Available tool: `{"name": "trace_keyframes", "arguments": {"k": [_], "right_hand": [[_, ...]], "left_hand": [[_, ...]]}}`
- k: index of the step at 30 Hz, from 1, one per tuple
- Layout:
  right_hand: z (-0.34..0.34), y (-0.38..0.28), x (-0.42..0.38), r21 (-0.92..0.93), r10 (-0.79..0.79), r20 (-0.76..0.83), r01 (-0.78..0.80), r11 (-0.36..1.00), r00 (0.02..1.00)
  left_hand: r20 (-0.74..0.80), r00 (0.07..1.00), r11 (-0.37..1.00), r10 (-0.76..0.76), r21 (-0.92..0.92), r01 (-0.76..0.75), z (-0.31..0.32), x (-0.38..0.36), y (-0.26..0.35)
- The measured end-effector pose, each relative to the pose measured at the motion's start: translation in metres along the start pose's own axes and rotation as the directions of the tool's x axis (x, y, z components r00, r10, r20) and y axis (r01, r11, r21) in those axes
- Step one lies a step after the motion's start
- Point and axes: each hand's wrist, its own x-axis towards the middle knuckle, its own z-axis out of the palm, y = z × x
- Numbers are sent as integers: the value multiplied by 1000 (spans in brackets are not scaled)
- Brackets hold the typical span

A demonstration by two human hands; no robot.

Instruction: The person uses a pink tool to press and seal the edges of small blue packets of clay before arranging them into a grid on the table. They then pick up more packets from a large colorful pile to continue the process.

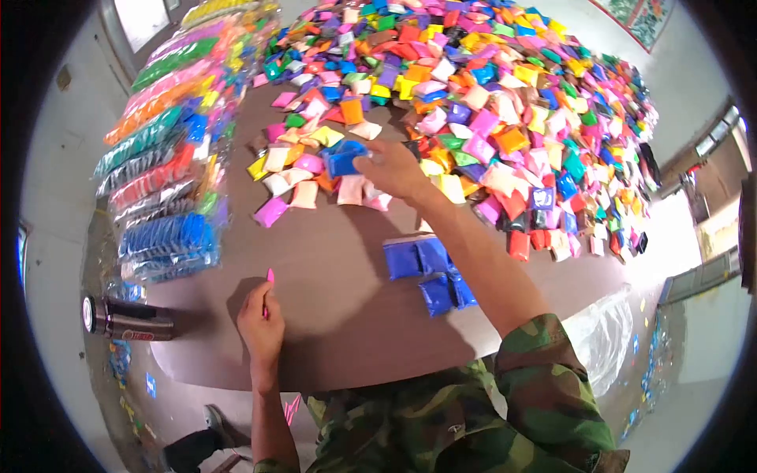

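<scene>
My right hand (pixel 392 169) reaches out over the near edge of the packet pile. Its fingers are closed on a shiny blue packet (pixel 342 160). Just below it lie pale pink packets (pixel 352 189), and a magenta packet (pixel 271 211) rests farther left. My left hand (pixel 261 315) is closed low over the table's left part, around a thin pink thing (pixel 270 276) whose tip sticks up past the fingers; its kind is hidden. Several dark blue packets (pixel 432 272) lie together on the table, left of my right forearm.
A large heap of small coloured packets (pixel 489 102) covers the far and right side of the brown table (pixel 331 315). Clear bags of sorted packets (pixel 169 158) line the left edge. A dark metal flask (pixel 130 318) lies at the lower left. Clear plastic (pixel 603 339) hangs at right.
</scene>
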Motion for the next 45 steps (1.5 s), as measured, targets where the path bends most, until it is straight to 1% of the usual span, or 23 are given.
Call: {"name": "trace_keyframes", "arguments": {"k": [2,4,5,7,8,10,11,13,16,17,21,22,23,25,28,32,35,37,38,39,40,43,45], "right_hand": [[-6,11,-10,-70,-61,-16,60,996,998],[-30,-5,-39,-51,-48,-12,47,998,999],[-42,-7,-57,-40,-38,-11,38,998,999],[-59,15,-88,-66,-69,-146,60,996,987],[-69,25,-104,-80,-86,-209,71,994,974],[-100,35,-141,-241,8,-249,-70,968,968],[-112,44,-158,-261,24,-290,-103,960,957],[-133,61,-187,-294,52,-369,-170,940,928],[-153,78,-226,-269,145,-478,-302,915,866],[-154,89,-237,-294,130,-512,-315,902,849],[-154,104,-267,-332,191,-538,-415,847,821],[-152,103,-269,-334,208,-546,-439,834,811],[-150,102,-270,-336,225,-553,-462,821,802],[-148,103,-270,-405,185,-555,-457,792,811],[-146,106,-263,-482,84,-568,-414,772,819],[-149,106,-239,-524,-49,-522,-274,807,852],[-150,101,-211,-603,-109,-455,-215,768,884],[-147,100,-191,-606,-87,-429,-215,766,899],[-144,101,-182,-607,-75,-414,-214,765,907],[-142,106,-173,-644,-132,-406,-181,743,905],[-140,110,-166,-634,-130,-404,-175,753,906],[-136,114,-144,-597,-120,-403,-161,786,907],[-135,115,-128,-563,-106,-419,-166,809,902]], "left_hand": [[-5,1000,1000,22,12,-22,2,-2,-3],[-16,999,999,44,14,-44,3,-3,-5],[4,1000,1000,-4,9,4,3,-3,-8],[47,994,995,-103,8,103,3,-6,-12],[42,994,994,-106,-5,106,4,-7,-13],[33,994,994,-106,-29,107,5,-6,-12],[40,993,993,-115,-32,116,5,-6,-12],[53,989,990,-135,-33,137,3,-7,-15],[12,1000,1000,-26,8,26,8,-7,-26],[0,1000,1000,-13,25,13,10,-8,-27],[-26,999,996,36,86,-34,12,-8,-31],[-28,998,994,48,98,-45,12,-9,-33],[-6,1000,995,3,95,-2,11,-10,-35],[35,996,992,-87,94,84,8,-9,-34],[-20,999,997,33,73,-31,12,-6,-27],[26,1000,996,16,85,-19,9,-6,-42],[47,999,999,-21,45,19,7,-8,-40],[55,998,999,-23,49,20,6,-6,-35],[54,997,997,-57,49,55,5,-6,-32],[54,994,995,-92,49,90,4,-7,-26],[54,990,991,-127,47,125,5,-7,-23],[23,995,993,-97,70,95,6,-7,-19],[53,991,991,-119,64,116,3,-4,-10]]}}
